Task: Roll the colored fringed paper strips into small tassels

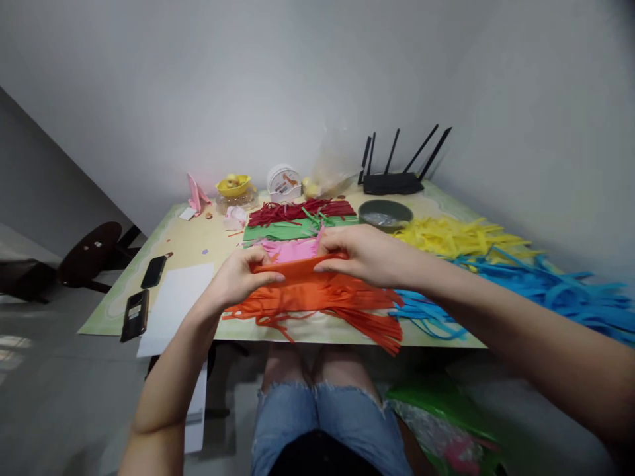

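My left hand (241, 272) and my right hand (362, 254) each pinch one end of a bundle of orange paper strips (296, 269), held level just above the table. Under it lies a pile of orange strips (327, 304), some hanging over the front edge. Behind the bundle sit a pink pile (290, 249), a green pile (282, 231) and a dark red pile (297, 211). Both hands are closed on the bundle.
Yellow strips (456, 238) and blue strips (540, 284) spread to the right. A grey bowl (385, 213), a black router (394, 182), a white tub (284, 182) and a yellow bowl (233, 185) stand at the back. White paper (173, 301) and two phones (135, 315) lie left.
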Demonstrator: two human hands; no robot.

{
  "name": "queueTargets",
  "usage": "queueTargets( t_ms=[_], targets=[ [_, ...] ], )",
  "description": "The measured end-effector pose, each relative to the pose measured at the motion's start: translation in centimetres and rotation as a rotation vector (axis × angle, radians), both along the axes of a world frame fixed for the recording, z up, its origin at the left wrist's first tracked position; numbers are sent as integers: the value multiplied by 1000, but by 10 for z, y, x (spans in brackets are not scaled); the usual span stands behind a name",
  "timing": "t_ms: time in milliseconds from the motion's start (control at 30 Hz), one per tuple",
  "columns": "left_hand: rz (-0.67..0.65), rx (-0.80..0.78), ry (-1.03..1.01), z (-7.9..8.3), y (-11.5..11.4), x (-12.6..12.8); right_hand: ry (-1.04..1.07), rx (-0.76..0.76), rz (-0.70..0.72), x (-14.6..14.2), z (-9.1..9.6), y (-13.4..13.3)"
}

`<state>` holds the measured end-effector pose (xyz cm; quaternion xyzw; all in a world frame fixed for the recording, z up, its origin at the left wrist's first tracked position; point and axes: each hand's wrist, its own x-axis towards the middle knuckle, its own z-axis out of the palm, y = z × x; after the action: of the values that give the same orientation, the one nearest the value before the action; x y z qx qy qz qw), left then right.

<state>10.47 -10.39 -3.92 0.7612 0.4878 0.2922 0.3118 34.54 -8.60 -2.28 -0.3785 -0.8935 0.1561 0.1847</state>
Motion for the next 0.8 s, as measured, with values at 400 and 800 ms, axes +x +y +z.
queueTargets(
  t_ms=[400, 800],
  targets=[
    [-146, -113, 90, 9, 6, 1, 26, -34, 3, 1, 4, 2],
    [-16, 22, 35, 0, -5, 2, 100, -144, -83, 0, -12, -5]
  ],
)
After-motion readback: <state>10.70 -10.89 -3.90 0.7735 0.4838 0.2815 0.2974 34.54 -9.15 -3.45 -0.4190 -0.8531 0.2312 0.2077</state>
